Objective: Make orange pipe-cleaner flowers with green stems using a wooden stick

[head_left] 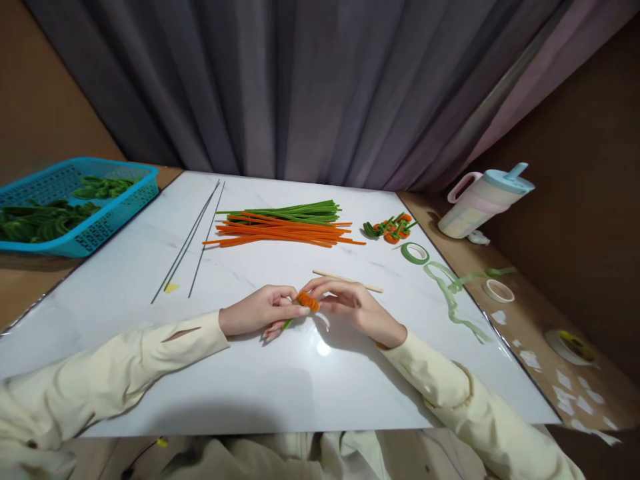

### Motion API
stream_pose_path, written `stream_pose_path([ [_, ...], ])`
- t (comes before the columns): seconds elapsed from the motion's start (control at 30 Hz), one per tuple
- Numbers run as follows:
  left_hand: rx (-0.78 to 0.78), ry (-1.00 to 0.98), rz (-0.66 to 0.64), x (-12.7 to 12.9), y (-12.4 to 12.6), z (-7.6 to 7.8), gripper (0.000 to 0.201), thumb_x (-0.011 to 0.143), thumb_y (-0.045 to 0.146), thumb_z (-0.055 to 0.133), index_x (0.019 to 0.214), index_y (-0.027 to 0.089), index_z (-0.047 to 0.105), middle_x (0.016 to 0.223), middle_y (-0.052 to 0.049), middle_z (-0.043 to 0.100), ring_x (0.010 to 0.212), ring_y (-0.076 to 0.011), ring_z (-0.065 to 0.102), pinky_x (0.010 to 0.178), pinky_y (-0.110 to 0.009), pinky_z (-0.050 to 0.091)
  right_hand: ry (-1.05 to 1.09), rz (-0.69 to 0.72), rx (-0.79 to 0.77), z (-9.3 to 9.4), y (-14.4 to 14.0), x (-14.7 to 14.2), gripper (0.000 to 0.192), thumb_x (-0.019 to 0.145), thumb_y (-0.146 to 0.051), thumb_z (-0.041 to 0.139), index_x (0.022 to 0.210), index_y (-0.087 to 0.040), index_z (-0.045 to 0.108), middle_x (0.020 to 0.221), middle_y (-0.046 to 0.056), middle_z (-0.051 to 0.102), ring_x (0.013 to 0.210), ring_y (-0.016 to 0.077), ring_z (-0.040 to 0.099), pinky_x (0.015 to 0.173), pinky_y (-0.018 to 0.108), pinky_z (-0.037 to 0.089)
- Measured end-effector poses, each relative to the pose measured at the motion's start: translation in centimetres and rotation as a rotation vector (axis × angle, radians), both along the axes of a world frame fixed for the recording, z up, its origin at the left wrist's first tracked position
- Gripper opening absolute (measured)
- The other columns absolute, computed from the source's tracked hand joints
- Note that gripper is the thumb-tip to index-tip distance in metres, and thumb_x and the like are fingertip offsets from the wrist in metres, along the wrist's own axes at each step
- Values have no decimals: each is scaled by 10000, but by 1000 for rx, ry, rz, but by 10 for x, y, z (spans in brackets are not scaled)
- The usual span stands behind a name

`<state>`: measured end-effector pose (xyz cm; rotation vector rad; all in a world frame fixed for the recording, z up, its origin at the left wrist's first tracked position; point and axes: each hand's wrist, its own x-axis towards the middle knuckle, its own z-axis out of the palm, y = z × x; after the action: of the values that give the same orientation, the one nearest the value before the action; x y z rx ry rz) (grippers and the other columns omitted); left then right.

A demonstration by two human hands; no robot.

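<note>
Both hands meet at the middle of the white marble board (150,293). My left hand (260,311) and my right hand (353,305) pinch the same small orange pipe-cleaner coil (307,301), which has a short green stem poking out below it. A thin wooden stick (347,281) lies just beyond my right hand. Farther back lies a bundle of orange pipe cleaners (285,233) with green pipe cleaners (295,213) behind it.
Several finished orange-and-green pieces (391,229) sit at the back right, near a green tape roll (415,253) and loose green tape (453,297). Thin dark wires (193,240) lie at left. A blue basket (113,217) holds green pieces. A lidded jug (483,200) stands right.
</note>
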<state>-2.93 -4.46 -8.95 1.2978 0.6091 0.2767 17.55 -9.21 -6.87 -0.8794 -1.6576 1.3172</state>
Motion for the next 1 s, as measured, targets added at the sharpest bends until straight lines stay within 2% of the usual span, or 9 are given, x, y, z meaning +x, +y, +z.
stream_pose_path([
  [0.1, 42, 40, 12, 1, -3, 0, 305, 804, 444, 606, 783, 162, 490, 387, 106, 409, 301, -62, 413, 331, -156, 333, 14, 14, -139, 6, 0, 0, 117, 829, -252, 600, 882, -172, 667, 1086, 85, 602, 954, 177, 588, 803, 326, 509],
  [0.17, 94, 72, 1, 2, -5, 2, 300, 821, 445, 579, 799, 160, 492, 407, 85, 466, 328, -65, 445, 342, -149, 330, -11, -3, -184, 7, 0, -3, 148, 842, -282, 587, 850, -161, 670, 1055, 81, 609, 902, 159, 590, 796, 309, 499],
  [0.27, 149, 97, -12, 3, -7, 5, 289, 829, 434, 562, 791, 157, 487, 484, 37, 563, 402, -76, 507, 378, -151, 362, -16, -26, -193, 3, 0, -6, 178, 831, -315, 604, 800, -150, 663, 985, 69, 618, 842, 138, 590, 785, 290, 489],
  [0.47, 115, 68, -16, 3, -8, 8, 240, 812, 375, 598, 821, 164, 484, 749, -40, 674, 669, -139, 641, 423, -159, 413, -27, -76, -162, 0, 1, -7, 200, 821, -346, 617, 772, -155, 649, 951, 67, 627, 815, 141, 589, 761, 301, 489],
  [0.57, 110, 70, 19, 4, -8, 7, 247, 813, 379, 591, 827, 147, 508, 794, -73, 689, 648, -141, 644, 420, -166, 413, -53, -78, -114, 0, 1, -6, 209, 828, -358, 605, 778, -159, 646, 948, 73, 621, 844, 154, 587, 787, 320, 485],
  [0.73, 132, 63, 95, 6, -9, 7, 255, 797, 376, 612, 817, 131, 543, 727, -62, 679, 601, -137, 634, 462, -195, 438, -124, -90, -2, -2, 0, -8, 178, 833, -337, 598, 811, -168, 648, 975, 83, 614, 915, 173, 592, 798, 330, 502],
  [0.87, 137, 67, 102, 6, -11, 8, 256, 798, 378, 610, 826, 132, 545, 718, -59, 679, 608, -142, 632, 504, -213, 447, -199, -127, 187, -2, -4, -10, 96, 834, -257, 606, 832, -166, 637, 975, 88, 623, 887, 173, 608, 791, 338, 508],
  [1.0, 207, 43, 147, 5, -16, 9, 193, 803, 319, 603, 836, 137, 549, 700, -42, 678, 667, -147, 646, 642, -245, 490, -274, -162, 371, -1, -11, -14, 71, 874, -198, 542, 842, -183, 604, 970, 79, 631, 867, 164, 609, 795, 324, 504],
])
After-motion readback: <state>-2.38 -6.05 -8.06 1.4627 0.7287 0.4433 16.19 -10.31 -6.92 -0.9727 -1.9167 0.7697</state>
